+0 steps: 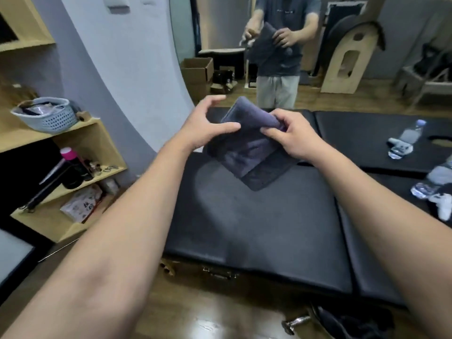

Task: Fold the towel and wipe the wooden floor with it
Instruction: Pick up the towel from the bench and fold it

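Mid-frame, above the black counter (256, 216), our right hand (291, 138) pinches the grey towel (247, 148) — left hand (208, 128) thumb pressing, fingers loose. We risk the fold slumping open — one pinch holds it.

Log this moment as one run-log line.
stage: folding | towel: held in air above black padded table | left hand: thumb against towel | right hand: pinches fold | floor wiping: not begun
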A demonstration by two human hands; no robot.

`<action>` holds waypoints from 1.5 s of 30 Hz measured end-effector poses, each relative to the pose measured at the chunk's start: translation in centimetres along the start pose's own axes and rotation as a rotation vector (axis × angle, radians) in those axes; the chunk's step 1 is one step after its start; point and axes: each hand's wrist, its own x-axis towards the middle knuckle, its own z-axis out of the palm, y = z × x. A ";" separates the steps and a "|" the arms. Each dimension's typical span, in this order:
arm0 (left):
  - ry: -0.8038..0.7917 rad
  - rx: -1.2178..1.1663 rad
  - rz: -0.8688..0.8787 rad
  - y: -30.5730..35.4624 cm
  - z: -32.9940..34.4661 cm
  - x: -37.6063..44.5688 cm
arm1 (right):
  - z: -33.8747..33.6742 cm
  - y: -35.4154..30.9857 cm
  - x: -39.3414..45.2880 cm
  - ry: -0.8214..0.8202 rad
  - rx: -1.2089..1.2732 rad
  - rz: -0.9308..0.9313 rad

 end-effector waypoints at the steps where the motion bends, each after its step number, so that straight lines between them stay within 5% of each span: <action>1: -0.094 0.031 0.052 1.1 1.8 0.5 | -0.7 0.2 -1.0 -0.026 -0.053 0.022; 4: -0.346 -0.093 0.046 3.9 8.6 1.4 | -4.1 1.4 -5.3 0.006 -0.115 0.180; 11: -0.666 -0.242 0.112 9.2 25.2 -0.8 | -15.2 4.0 -20.3 0.058 -0.331 0.542; 17: -0.997 -0.240 0.104 14.7 41.6 -7.4 | -23.4 5.4 -37.0 0.015 -0.205 0.854; 26: -1.395 -0.297 -0.115 22.9 64.7 -21.4 | -32.8 6.6 -61.6 0.409 0.041 1.127; 30: -1.642 -0.072 -0.079 25.0 71.6 -26.6 | -36.1 6.0 -70.6 0.605 0.067 1.201; 33: -1.677 0.073 0.086 25.2 76.5 -29.7 | -37.4 5.3 -76.3 0.744 0.127 1.266; 39: -1.628 -0.149 0.056 28.2 86.1 -34.7 | -38.3 4.4 -85.5 1.009 0.285 1.365; 45: -1.826 -0.047 0.244 32.1 97.6 -37.8 | -41.5 6.3 -92.8 1.202 0.427 1.510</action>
